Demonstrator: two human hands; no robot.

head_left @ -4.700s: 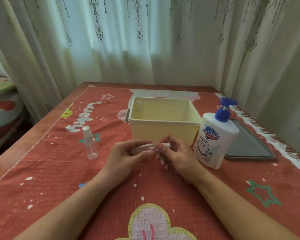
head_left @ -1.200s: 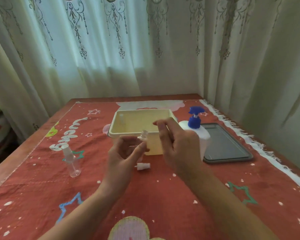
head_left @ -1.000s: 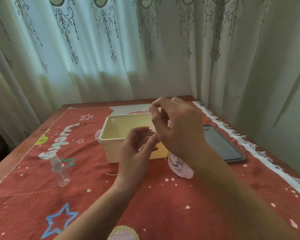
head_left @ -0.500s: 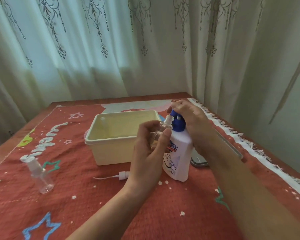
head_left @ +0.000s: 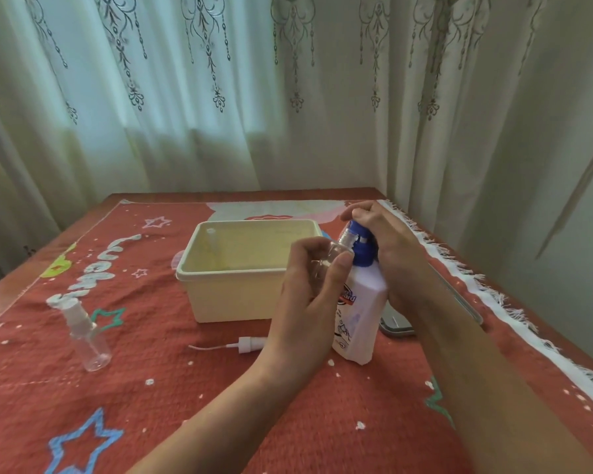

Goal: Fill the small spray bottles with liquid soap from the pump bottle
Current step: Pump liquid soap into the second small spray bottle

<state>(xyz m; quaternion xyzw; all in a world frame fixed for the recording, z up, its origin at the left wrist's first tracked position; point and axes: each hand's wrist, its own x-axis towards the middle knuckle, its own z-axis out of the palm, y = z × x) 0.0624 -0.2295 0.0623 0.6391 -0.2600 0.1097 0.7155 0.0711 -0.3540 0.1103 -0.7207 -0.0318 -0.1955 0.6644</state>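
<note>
Left hand (head_left: 308, 302) grips open spray bottle (head_left: 332, 256); right hand (head_left: 387, 248) covers pump bottle (head_left: 360, 313) head, grip unclear

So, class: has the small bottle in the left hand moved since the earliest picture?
Yes. The small bottle rose from low in front of the cream tub, up and right, to the pump bottle's nozzle.

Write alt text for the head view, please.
Left hand holds an uncapped small spray bottle at the nozzle of a pump bottle; right hand rests on the pump. The spray cap lies on the red cloth.
</note>
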